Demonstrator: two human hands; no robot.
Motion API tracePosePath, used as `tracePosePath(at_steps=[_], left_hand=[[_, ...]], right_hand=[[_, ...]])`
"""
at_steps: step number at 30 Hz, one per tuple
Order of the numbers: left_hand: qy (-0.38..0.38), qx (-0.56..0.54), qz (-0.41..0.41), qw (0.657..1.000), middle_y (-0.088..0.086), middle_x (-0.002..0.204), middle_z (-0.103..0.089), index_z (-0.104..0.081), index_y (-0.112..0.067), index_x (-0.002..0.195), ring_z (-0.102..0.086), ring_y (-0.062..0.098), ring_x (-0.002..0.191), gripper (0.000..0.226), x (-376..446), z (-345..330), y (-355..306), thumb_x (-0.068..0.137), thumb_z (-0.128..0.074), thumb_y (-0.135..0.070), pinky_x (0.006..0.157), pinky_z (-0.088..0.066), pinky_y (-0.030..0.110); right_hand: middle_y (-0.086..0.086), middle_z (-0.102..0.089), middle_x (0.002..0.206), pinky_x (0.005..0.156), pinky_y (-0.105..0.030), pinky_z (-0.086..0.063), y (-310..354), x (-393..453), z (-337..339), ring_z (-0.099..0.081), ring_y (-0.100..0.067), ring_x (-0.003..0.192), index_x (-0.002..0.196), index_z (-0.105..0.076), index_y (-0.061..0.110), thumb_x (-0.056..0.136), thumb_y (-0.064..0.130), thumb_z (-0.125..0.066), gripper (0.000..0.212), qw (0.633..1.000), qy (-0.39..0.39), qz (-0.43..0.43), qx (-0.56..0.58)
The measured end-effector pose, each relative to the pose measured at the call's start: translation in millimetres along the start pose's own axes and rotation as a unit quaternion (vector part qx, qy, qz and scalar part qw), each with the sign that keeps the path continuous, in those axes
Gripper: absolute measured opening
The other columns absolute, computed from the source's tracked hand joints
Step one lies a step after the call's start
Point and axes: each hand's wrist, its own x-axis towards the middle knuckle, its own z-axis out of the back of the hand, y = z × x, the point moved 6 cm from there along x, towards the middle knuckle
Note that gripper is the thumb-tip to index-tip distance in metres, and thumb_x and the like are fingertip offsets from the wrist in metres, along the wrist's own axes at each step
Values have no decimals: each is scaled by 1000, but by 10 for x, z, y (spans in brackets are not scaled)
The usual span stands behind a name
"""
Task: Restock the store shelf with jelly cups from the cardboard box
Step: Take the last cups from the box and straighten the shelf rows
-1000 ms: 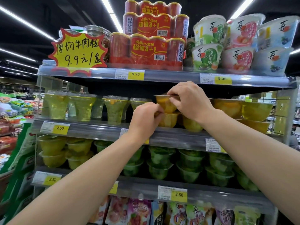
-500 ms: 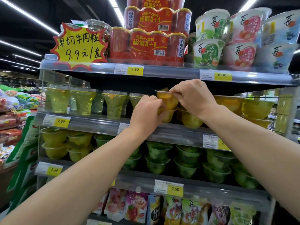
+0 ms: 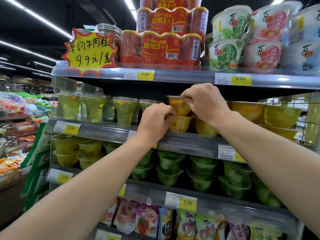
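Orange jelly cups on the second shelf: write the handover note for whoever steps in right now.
Right hand: pinches the rim of the upper orange clear-plastic jelly cup.
Left hand: fingers curled on the lower orange clear-plastic jelly cup beneath it.
Position: the two cups are stacked at the front of the grey metal second shelf, left of more yellow-orange cups.
Done: the stack is in its row.
Left: let go once it is steady, then fetch more. The cardboard box is not in view.

Glossy clear plastic jelly cups (image 3: pixel 180 108), grey metal shelf (image 3: pixel 107 130)
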Motion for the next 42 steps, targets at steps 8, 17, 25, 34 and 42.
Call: tracePosePath(at_steps=[8, 17, 25, 34, 42], left_hand=[[-3, 16, 5, 1000, -10, 82, -67, -75, -18, 92, -57, 13, 76, 13, 9, 129, -61, 80, -73, -16, 74, -50, 34], [-43, 102, 69, 991, -2, 100, -73, -74, -17, 103, -62, 20, 97, 20, -5, 1011, 654, 85, -73, -22, 84, -42, 25], [110, 163, -4, 980, 0, 132, -64, -60, -17, 133, -56, 22, 124, 50, 180, 1007, 1165, 87, -70, -32, 108, -41, 40], [156, 115, -26, 981, -3, 119, -69, -64, -23, 128, -62, 21, 114, 38, 270, 920, 1374, 92, -65, -36, 111, -34, 50], [152, 80, -18, 985, -3, 117, -70, -65, -21, 128, -63, 20, 110, 39, 216, 1004, 1296, 90, -69, -31, 102, -45, 46]], right_hand=[[-6, -70, 105, 81, -43, -53, -2, -36, 0, -62, -31, 98, 112, -70, 17, 90, 19, -54, 27, 999, 7, -36, -1], [-2, -68, 116, 82, -39, -52, 541, 96, -110, -61, -27, 104, 121, -66, 17, 91, 24, -58, 32, 1000, -1, 4, -1], [-1, -68, 115, 112, -42, -30, 981, 431, -724, -63, -25, 105, 123, -59, 17, 93, 41, -51, 39, 978, 94, -23, -183], [1, -66, 120, 113, -41, -28, 945, 494, -746, -60, -22, 114, 126, -54, 21, 99, 32, -47, 30, 955, 191, -65, -215], [2, -66, 117, 96, -40, -45, 1005, 485, -541, -60, -23, 110, 129, -57, 24, 94, 39, -54, 38, 966, 189, -46, -172]])
